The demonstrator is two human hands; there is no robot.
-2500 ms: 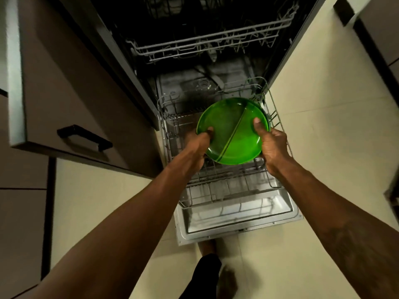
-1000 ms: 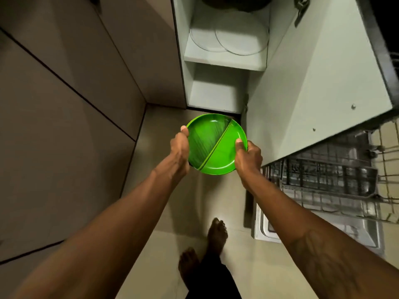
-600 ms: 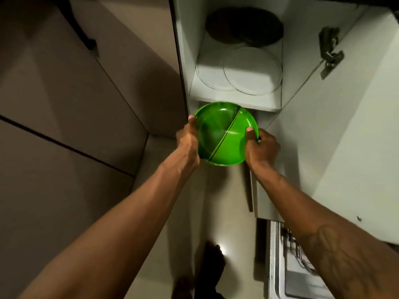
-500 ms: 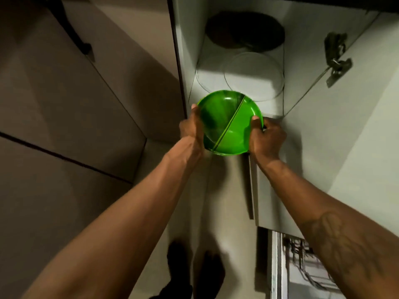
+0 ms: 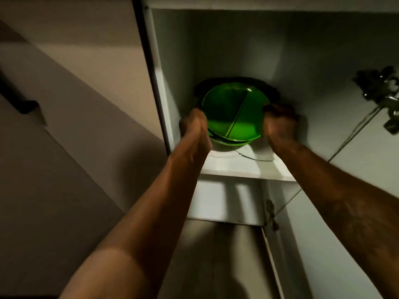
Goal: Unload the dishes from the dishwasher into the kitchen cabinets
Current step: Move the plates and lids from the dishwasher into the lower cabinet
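Note:
A round green plate (image 5: 234, 112) with a raised dividing ridge is inside the open white cabinet, just above its upper shelf (image 5: 244, 169). My left hand (image 5: 195, 127) grips the plate's left rim. Its right rim is held by my right hand (image 5: 279, 124). The plate hangs over white plates (image 5: 254, 155) lying on the shelf. Behind it a dark round dish (image 5: 267, 87) shows at the back. The dishwasher is out of view.
The open cabinet door (image 5: 356, 190) stands at the right with a metal hinge (image 5: 382, 91) on it. A lower shelf (image 5: 224, 203) shows beneath. Brown cabinet fronts with a black handle (image 5: 19, 102) fill the left side.
Both hands carried the green plate from the dishwasher rack round to the cabinet, then lifted it up and forward into the upper shelf space above the white plates.

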